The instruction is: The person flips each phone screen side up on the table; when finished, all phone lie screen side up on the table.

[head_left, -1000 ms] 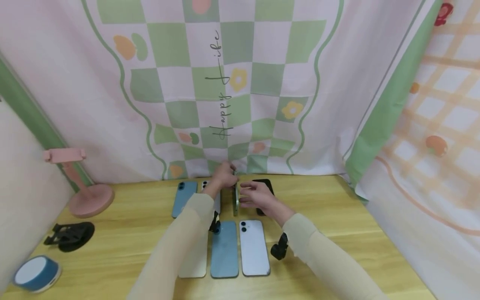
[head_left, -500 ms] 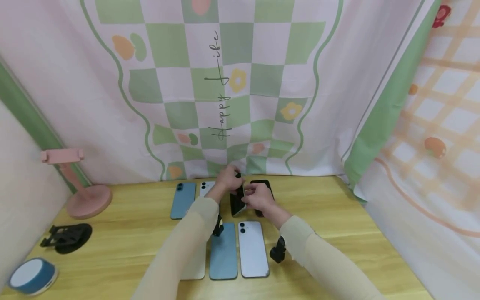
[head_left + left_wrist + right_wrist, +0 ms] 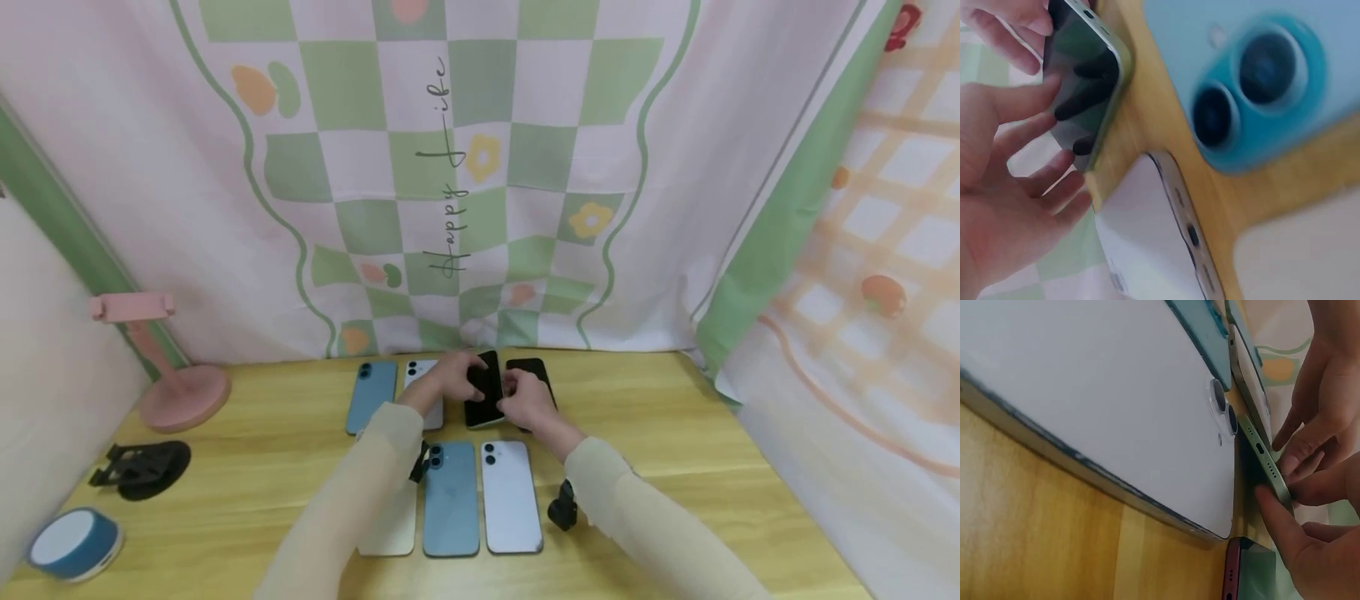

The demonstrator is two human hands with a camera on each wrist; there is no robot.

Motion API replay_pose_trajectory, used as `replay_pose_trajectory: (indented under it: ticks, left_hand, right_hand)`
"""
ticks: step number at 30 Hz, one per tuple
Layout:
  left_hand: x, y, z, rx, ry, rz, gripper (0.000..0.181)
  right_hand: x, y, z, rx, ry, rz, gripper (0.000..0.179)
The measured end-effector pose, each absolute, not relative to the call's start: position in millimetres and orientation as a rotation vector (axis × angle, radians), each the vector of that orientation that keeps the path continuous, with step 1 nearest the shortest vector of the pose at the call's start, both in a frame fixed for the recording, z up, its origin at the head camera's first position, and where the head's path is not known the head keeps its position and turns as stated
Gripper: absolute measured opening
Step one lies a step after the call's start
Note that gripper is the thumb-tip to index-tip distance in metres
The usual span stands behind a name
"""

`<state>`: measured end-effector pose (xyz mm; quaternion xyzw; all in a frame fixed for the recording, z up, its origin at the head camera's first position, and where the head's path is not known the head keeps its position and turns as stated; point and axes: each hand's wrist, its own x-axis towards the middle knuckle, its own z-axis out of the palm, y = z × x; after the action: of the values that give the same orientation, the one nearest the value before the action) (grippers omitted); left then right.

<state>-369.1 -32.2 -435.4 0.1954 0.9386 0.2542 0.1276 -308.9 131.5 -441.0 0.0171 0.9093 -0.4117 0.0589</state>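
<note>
A smartphone (image 3: 483, 390) with a black screen and pale green edge lies screen up at the back of the table. Its right side is slightly raised in the right wrist view. My right hand (image 3: 528, 402) pinches that raised side between thumb and finger. Over its left side reaches my left hand (image 3: 453, 377), fingers spread and fairly straight, fingertips at the screen in the left wrist view (image 3: 1016, 181). Left of it lies a white phone (image 3: 420, 371), partly under my left hand. To the right, a black-screened phone (image 3: 534, 368) is partly covered by my right hand.
A blue phone (image 3: 372, 396) lies at the back left. In front lie another blue phone (image 3: 452, 508), a white one (image 3: 512, 500) and a cream one (image 3: 393, 525). At left stand a pink stand (image 3: 176, 392), a black stand (image 3: 146, 468) and a blue-white round object (image 3: 75, 542). Curtain hangs behind.
The green-edged phone has turned from standing on its long side to lying nearly flat, screen up. My left hand has loosened from its far end; my right hand has closed on its right side.
</note>
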Motion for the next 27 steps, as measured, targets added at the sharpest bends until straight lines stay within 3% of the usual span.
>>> replay_pose_trajectory:
  ticks: [8,18,27]
  left_hand:
    - [-363.1,-40.7,-437.6,0.476,2.765,0.470,0.073]
    - [-362.6,-42.4,-443.7,0.419,2.778,0.430,0.076]
    - [-359.0,-44.0,-443.8,0.453,2.772,0.394,0.074]
  right_hand:
    - [-307.6,122.6,-442.4,-0.035,2.747,-1.217,0.063]
    - [-308.5,112.7,-440.3,-0.019,2.772,-1.168,0.074]
    - [-308.3,108.3,-437.2,0.004,2.734,-1.132,0.073]
